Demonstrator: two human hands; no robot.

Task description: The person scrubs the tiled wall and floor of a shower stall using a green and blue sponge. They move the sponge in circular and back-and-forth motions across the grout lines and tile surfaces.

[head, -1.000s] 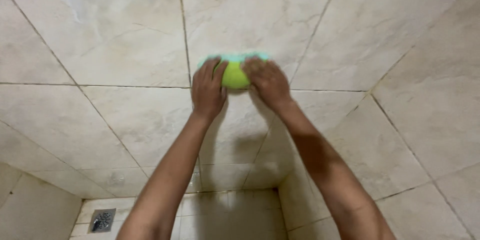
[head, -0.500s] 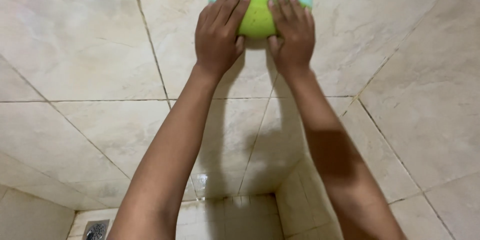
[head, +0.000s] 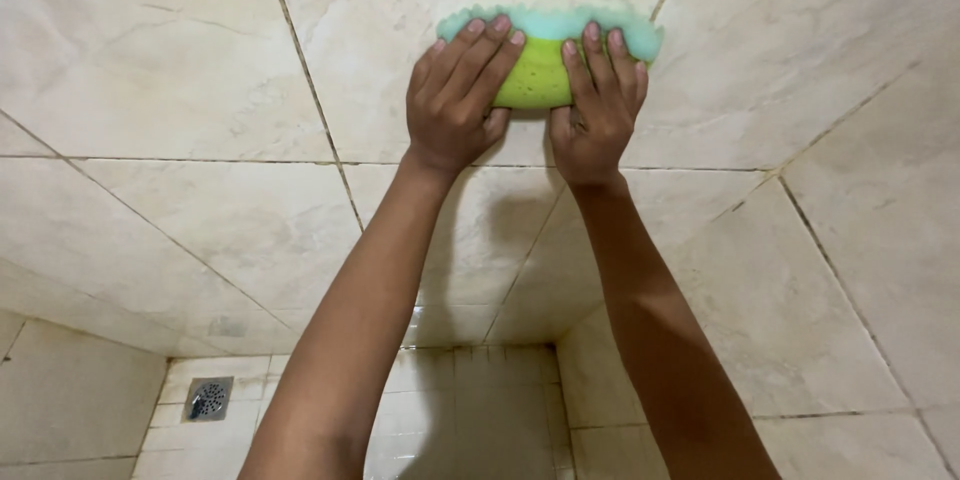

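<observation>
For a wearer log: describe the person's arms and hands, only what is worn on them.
Both forearms are bare, with no sleeves in view. The left hand and right hand wear no gloves; no rings, watch or wristbands show. Fingernails look short and unpainted.

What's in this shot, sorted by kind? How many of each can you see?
Hands: 2, the left hand and the right hand, both pressed on the sponge
Sponges: 1, the green and teal sponge against the tiled wall
Floor drains: 1, the metal drain in the floor at lower left
Total: 4
</observation>
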